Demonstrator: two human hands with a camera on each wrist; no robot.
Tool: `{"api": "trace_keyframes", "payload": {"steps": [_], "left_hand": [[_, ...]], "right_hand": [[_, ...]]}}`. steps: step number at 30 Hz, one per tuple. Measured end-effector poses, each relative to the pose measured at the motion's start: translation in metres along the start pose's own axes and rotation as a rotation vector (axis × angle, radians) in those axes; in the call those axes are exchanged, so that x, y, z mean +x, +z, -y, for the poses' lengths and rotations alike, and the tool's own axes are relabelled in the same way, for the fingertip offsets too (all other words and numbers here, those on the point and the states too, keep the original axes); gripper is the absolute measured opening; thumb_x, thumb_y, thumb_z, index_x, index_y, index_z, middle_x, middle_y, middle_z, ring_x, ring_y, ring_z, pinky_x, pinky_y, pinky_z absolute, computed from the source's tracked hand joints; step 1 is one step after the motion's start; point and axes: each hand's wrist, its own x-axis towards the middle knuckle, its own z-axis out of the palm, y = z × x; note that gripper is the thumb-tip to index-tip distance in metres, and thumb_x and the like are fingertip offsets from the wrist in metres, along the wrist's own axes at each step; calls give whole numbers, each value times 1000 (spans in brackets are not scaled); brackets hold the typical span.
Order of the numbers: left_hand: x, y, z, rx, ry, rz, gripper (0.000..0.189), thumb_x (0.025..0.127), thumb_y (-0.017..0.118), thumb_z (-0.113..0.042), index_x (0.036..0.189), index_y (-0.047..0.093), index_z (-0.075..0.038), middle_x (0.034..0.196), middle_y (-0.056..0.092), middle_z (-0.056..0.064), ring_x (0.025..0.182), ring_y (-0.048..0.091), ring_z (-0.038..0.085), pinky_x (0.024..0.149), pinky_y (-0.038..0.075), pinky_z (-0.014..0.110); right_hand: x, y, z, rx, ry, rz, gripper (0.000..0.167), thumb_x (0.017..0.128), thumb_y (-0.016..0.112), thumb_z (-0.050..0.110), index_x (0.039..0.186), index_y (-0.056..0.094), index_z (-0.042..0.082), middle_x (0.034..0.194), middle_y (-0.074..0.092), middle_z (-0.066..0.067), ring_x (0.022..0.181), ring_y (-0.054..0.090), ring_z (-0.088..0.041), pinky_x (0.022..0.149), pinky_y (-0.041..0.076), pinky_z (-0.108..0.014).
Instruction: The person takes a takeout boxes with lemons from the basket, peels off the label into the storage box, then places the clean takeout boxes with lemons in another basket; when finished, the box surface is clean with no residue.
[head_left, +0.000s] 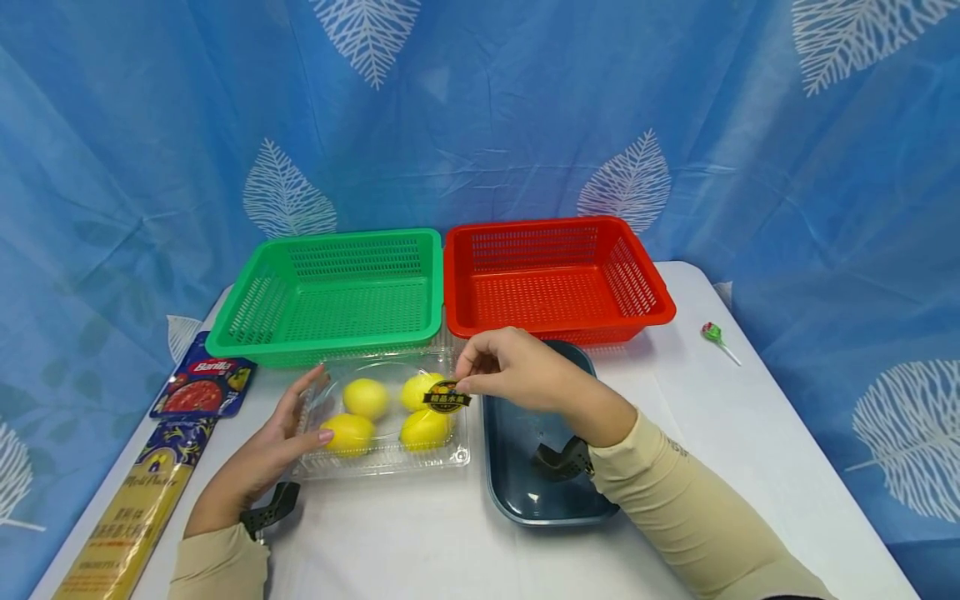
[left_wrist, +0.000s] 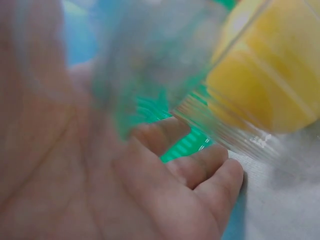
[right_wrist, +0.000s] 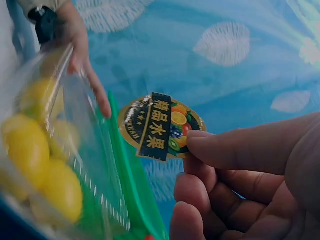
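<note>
A fruit label (head_left: 447, 397) is pinched in the right hand (head_left: 528, 367), over the right end of a clear container (head_left: 382, 462).
Thumb and forefinger close on the label's edge, the other fingers curling in toward the palm; left of this pinch, four lemons (head_left: 366, 399) sit inside the container, and at its opposite end the left hand (head_left: 262, 458) rests against the plastic, thumb and fingers spread apart, while a dark blue tray (head_left: 527, 440) lies just right of the pinch, partly under the right wrist; beyond the grip stand a green basket (head_left: 360, 312) to its left and a red basket (head_left: 536, 296) to its right, side by side, with a Barilla pouch (head_left: 202, 387) and a pasta packet (head_left: 138, 508) well to its left and a lollipop (head_left: 712, 333) well to its right.
</note>
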Motion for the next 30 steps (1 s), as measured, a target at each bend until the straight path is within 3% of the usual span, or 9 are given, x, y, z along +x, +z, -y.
{"api": "trace_keyframes", "payload": {"steps": [8, 16, 24, 30], "left_hand": [[-1, 1, -1, -2, -9, -7, 96, 101, 68, -10, 171, 5, -31, 174, -8, 12, 151, -25, 47, 99, -4, 90], [0, 0, -1, 2, -10, -7, 97, 101, 68, -10, 171, 5, -32, 174, -8, 12, 151, -25, 47, 100, -4, 89], [0, 0, -2, 0, -17, -18, 98, 100, 70, -11, 171, 4, -26, 174, -8, 13, 150, -26, 48, 100, -5, 89], [0, 0, -1, 5, -25, -15, 98, 100, 70, -12, 171, 5, -30, 174, -10, 13, 151, -25, 48, 100, -4, 89]], "right_hand": [[-19, -20, -34, -118, 67, -64, 8, 93, 80, 5, 92, 73, 10, 87, 69, 2, 82, 63, -20, 77, 57, -36], [-40, -28, -69, -249, 175, 2, 12, 91, 82, 3, 87, 72, 9, 81, 68, 4, 75, 63, -15, 72, 57, -34], [-48, -29, -79, -299, 203, 95, 17, 89, 83, 0, 83, 71, 11, 75, 65, 4, 69, 59, -14, 65, 54, -32], [-49, -23, -80, -366, 236, 69, 19, 90, 82, -1, 82, 71, 12, 74, 63, 5, 70, 57, -14, 66, 53, -30]]}}
